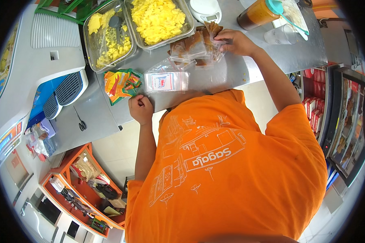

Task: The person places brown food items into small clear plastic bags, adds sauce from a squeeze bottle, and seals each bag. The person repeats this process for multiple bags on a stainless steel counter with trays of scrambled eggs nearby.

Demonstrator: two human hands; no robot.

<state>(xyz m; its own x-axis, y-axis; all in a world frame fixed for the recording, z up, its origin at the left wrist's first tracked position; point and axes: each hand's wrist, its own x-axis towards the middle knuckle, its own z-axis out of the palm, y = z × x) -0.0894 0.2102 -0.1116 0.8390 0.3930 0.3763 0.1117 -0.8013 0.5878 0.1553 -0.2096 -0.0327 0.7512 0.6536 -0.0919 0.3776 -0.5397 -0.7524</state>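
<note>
My right hand (235,42) pinches the corner of a small clear plastic bag of brown sauce (213,29), above a pile of similar sauce bags (195,45) on the metal counter. My left hand (141,109) rests with curled fingers at the counter's front edge, holding nothing that I can see. Just beyond it lie a green and orange printed packet (123,85) and a stack of clear zip bags (166,82) with a printed label. A wire-mesh tray of yellow pieces (158,19) stands behind, beside a second tray (92,59) with yellow pieces and a dark scoop (115,22).
A white digital scale (205,10) stands at the back. To its right are a sauce jug (258,15) with a turquoise lid and a clear cup (281,35). Scissors (81,124) lie on the left counter, near a large white machine (48,60).
</note>
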